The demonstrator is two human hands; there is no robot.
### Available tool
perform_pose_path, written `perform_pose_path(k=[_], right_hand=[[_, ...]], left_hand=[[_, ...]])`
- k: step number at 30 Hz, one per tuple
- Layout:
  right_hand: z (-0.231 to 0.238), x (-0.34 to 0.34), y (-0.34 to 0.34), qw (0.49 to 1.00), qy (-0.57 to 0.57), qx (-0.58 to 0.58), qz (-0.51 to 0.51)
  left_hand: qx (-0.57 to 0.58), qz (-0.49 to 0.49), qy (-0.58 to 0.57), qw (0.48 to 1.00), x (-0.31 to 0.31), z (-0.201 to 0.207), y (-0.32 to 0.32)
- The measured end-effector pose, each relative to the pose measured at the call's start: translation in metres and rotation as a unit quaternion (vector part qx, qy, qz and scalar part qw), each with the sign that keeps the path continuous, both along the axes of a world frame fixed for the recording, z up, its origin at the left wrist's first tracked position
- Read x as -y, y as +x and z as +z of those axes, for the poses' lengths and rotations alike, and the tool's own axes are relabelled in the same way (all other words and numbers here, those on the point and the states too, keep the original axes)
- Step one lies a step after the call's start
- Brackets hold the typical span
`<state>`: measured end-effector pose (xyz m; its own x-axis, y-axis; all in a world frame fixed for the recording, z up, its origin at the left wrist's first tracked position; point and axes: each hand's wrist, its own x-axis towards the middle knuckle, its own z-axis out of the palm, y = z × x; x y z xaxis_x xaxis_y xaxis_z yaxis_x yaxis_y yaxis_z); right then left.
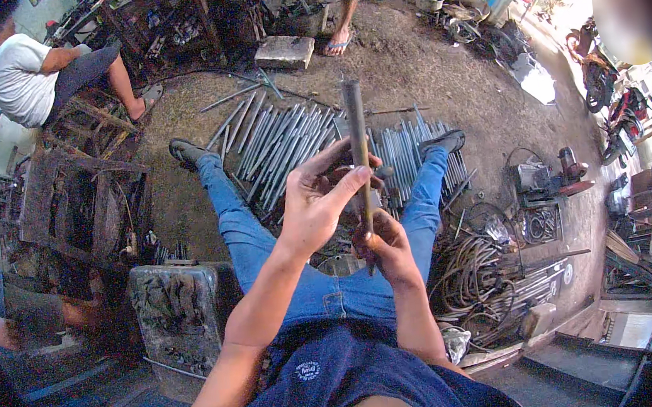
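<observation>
A long metal rod stands nearly upright in front of me, its thicker dark end at the top. My left hand closes round its middle, the thumb lying across it and the fingers curled behind. Lower down, my right hand grips the rod near its narrow bottom end. A small dark rounded piece shows just right of the rod beside my left fingers; what it belongs to is partly hidden. Beyond my hands, a pile of metal rods lies on the floor between my legs, with another pile to its right.
A seated person is at the far left by a worn wooden frame. Another person's foot stands near a concrete block. A dark metal case is left of me. Coiled cable and a cut-off saw lie right.
</observation>
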<state>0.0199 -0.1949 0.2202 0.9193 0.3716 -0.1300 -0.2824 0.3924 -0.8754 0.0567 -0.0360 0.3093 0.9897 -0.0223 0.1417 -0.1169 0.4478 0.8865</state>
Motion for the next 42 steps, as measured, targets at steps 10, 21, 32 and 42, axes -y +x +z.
perform_pose_path(k=[10, 21, 32, 42], right_hand=[[-0.005, 0.000, 0.001, 1.000, -0.012, -0.006, 0.020], [0.001, -0.002, -0.003, 0.999, -0.029, -0.016, 0.013], [0.013, -0.005, -0.004, 0.998, 0.015, -0.056, 0.028], [0.011, -0.015, -0.005, 0.995, -0.092, -0.001, -0.039]], left_hand=[[-0.022, 0.058, 0.020, 0.998, -0.001, 0.001, 0.000], [-0.004, -0.012, -0.030, 0.999, 0.000, 0.001, -0.001], [-0.021, 0.022, 0.000, 1.000, -0.001, 0.006, 0.001], [-0.038, 0.129, 0.063, 0.989, 0.002, 0.006, 0.001]])
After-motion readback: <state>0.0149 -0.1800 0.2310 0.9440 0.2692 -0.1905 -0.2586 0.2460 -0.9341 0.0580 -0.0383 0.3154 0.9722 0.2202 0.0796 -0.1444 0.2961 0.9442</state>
